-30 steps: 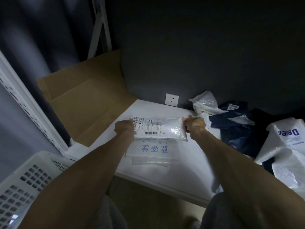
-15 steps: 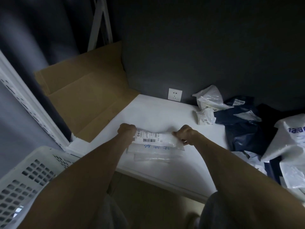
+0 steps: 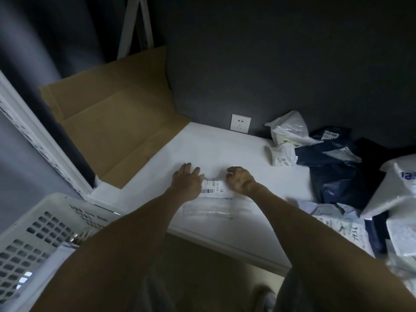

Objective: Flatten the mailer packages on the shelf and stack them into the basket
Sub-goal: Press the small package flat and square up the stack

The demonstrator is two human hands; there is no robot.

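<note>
Dim white shelf (image 3: 213,149), left hand (image 3: 186,181) flat on mailer (image 3: 213,190), right fingers (image 3: 232,170) curled, grip unclear

The labelled mailer (image 3: 213,190) lies on the shelf (image 3: 225,149) before the wall socket (image 3: 240,123); flattened cardboard (image 3: 117,131) leans left of the socket, a heap of mailers (image 3: 337,174) right, the basket (image 3: 33,233) front-left.

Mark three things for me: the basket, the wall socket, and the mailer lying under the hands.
basket (image 3: 33,226), head view, on its perforated white wall.
wall socket (image 3: 240,123), head view, middle of its faceplate.
mailer (image 3: 215,189), head view, on its barcode label.
</note>
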